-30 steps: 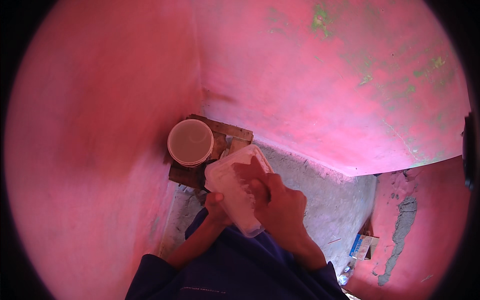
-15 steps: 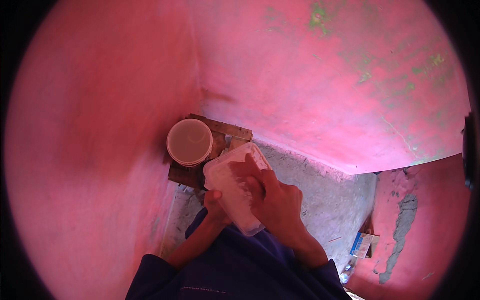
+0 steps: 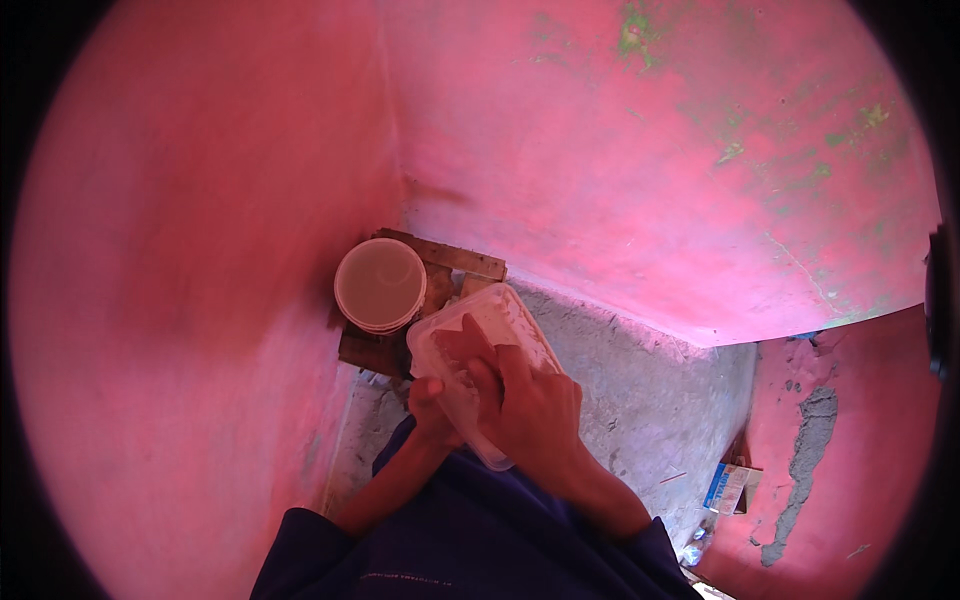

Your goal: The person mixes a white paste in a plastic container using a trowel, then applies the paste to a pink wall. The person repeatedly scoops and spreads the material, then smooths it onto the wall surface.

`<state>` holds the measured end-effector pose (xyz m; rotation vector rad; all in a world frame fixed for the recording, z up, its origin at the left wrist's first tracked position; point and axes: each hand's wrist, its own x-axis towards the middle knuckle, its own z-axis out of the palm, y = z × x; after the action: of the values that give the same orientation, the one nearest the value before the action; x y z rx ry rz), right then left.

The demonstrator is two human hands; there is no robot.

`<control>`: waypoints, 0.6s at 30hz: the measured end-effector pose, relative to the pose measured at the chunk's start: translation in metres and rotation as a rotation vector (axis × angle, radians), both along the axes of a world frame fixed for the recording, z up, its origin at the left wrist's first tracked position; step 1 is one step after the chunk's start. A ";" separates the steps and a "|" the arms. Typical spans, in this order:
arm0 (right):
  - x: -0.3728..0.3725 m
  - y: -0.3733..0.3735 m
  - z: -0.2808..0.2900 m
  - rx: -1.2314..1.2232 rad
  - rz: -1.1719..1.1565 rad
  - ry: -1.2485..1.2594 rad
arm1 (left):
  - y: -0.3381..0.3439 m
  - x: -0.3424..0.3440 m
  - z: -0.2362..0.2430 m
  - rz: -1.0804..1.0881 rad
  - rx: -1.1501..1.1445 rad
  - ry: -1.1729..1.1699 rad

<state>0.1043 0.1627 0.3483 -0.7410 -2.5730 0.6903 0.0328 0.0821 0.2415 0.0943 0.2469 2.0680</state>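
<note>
My left hand (image 3: pixel 432 412) is closed on the left rim of a clear plastic tub (image 3: pixel 535 327), its thumb over the edge. Whitish paste is smeared along the tub's inside. My right hand (image 3: pixel 540 405) reaches into the tub, fingers closed round a flat, reddish scraper (image 3: pixel 465 345) with a pointed corner. Part of the scraper and the bottom of the tub are hidden by that hand. Just beyond the tub, to the left, stands a round white bucket (image 3: pixel 381 284) with cloudy liquid in it.
The bucket stands on wooden boards (image 3: pixel 450 255) in the corner between pink walls (image 3: pixel 620 190). Rough grey concrete floor (image 3: pixel 640 400) stretches to the right. A small blue and white carton (image 3: pixel 728 488) lies by the right wall, beside a grey mortar patch (image 3: pixel 808 450).
My right hand has moved left across the tub with the scraper, which now sits nearer the tub's left side. My left hand and the tub have hardly moved.
</note>
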 end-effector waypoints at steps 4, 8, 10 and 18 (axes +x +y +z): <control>-0.001 0.010 -0.001 -0.021 -0.029 -0.035 | 0.001 -0.001 0.005 -0.010 -0.002 0.011; 0.004 0.017 0.006 -0.015 -0.084 0.000 | -0.005 -0.003 -0.005 -0.058 0.026 -0.028; 0.008 0.019 0.011 -0.018 -0.103 0.044 | -0.007 -0.005 -0.005 -0.068 0.052 -0.040; 0.013 0.020 -0.002 0.095 -0.121 0.088 | -0.009 -0.009 0.004 -0.011 0.035 -0.020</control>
<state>0.1171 0.1829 0.3464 -0.8095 -2.4401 0.5463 0.0237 0.0730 0.2458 0.0962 0.1970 2.0616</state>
